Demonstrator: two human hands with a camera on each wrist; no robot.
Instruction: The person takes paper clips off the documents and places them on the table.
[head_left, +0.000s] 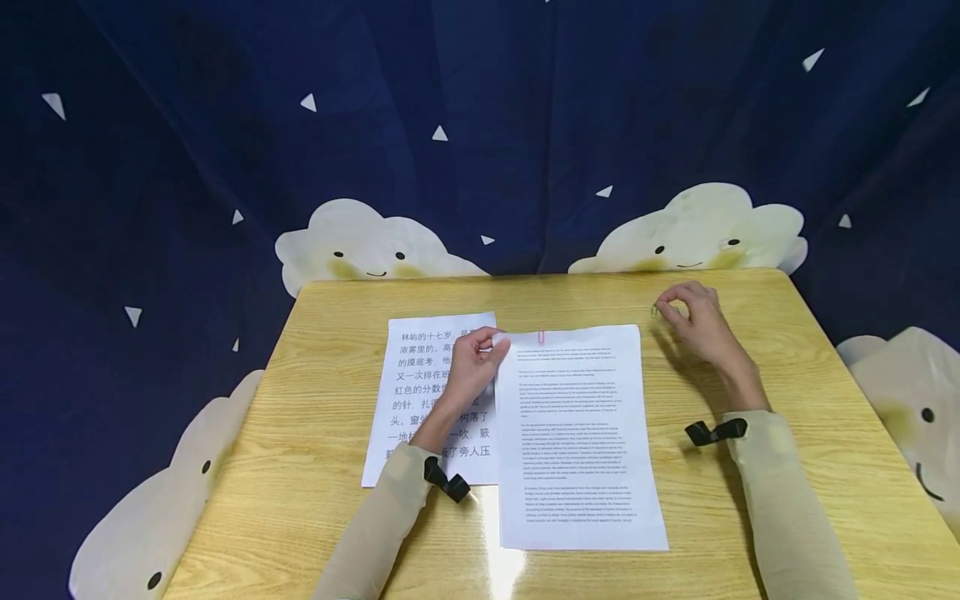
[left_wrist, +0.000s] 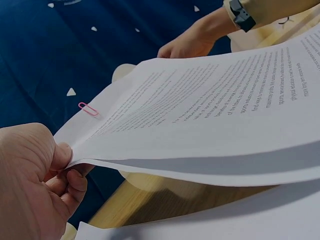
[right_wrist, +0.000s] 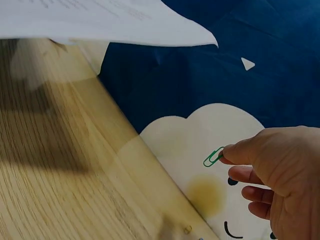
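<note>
My left hand [head_left: 474, 367] pinches the top left corner of a stack of printed sheets [head_left: 577, 450], lifted off the table in the left wrist view. A pink paper clip [left_wrist: 88, 109] sits on the top edge of that stack, a little in from the held corner. To the right of the sheets, my right hand [head_left: 699, 323] holds a green paper clip [right_wrist: 214, 157] between thumb and forefinger, apart from the paper. The other fingers of that hand are loosely bent.
Another sheet with large Chinese print [head_left: 427, 400] lies on the wooden table [head_left: 315, 517] at the left, partly under my left forearm. Behind the table's far edge hangs a dark blue curtain [head_left: 480, 167] with white clouds and triangles.
</note>
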